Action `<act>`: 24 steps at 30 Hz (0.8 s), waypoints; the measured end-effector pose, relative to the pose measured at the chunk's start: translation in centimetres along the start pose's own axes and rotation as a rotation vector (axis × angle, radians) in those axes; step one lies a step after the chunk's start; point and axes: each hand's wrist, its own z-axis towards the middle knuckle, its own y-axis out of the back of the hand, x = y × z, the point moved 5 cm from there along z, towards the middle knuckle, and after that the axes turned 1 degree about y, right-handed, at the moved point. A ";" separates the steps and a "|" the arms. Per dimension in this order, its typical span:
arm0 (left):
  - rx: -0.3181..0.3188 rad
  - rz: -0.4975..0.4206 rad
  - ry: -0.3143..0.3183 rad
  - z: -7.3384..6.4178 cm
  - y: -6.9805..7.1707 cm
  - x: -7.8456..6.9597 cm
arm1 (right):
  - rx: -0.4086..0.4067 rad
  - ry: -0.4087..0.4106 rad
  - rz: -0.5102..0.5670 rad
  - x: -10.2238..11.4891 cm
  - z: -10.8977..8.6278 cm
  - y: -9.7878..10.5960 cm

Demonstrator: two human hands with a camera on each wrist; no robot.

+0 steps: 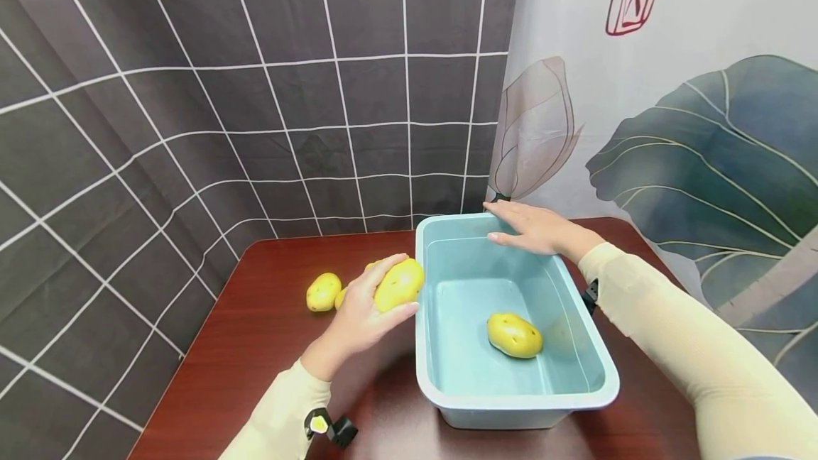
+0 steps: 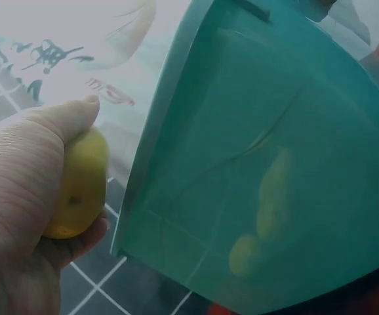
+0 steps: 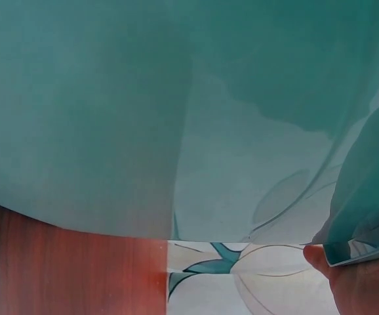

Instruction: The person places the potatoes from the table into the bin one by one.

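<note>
My left hand (image 1: 356,319) grips a yellow potato (image 1: 401,284) between thumb and fingers, just outside the left rim of a light blue plastic basin (image 1: 511,401). The left wrist view shows this potato (image 2: 84,187) held against the palm, beside the basin wall (image 2: 153,131). At the basin's far right corner, my right hand (image 1: 538,228) rests over the rim with its fingers straight. Another potato (image 1: 514,336) lies on the basin floor, toward the right. Left of the basin a potato (image 1: 324,292) sits on the table, and more yellow ones are partly hidden behind my left hand.
The basin stands on a reddish-brown wooden table (image 1: 255,346). A dark grid-patterned cloth (image 1: 358,91) hangs behind and to the left. On the right is a white cloth (image 1: 575,13) printed with large leaves and a flower.
</note>
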 end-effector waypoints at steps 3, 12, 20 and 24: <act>0.044 0.017 -0.023 0.7 -0.2 -0.4 | -0.003 -0.002 0.002 0.0 0.0 0.0; 0.144 0.076 -0.089 2.5 -1.0 -1.6 | -0.009 -0.019 0.009 -0.1 0.0 -0.2; 0.302 0.105 -0.126 4.8 -1.9 -2.4 | -0.004 -0.030 0.014 0.1 0.0 -0.1; 0.411 0.136 -0.176 6.0 -2.7 -3.1 | -0.009 -0.028 0.012 0.1 -0.1 0.0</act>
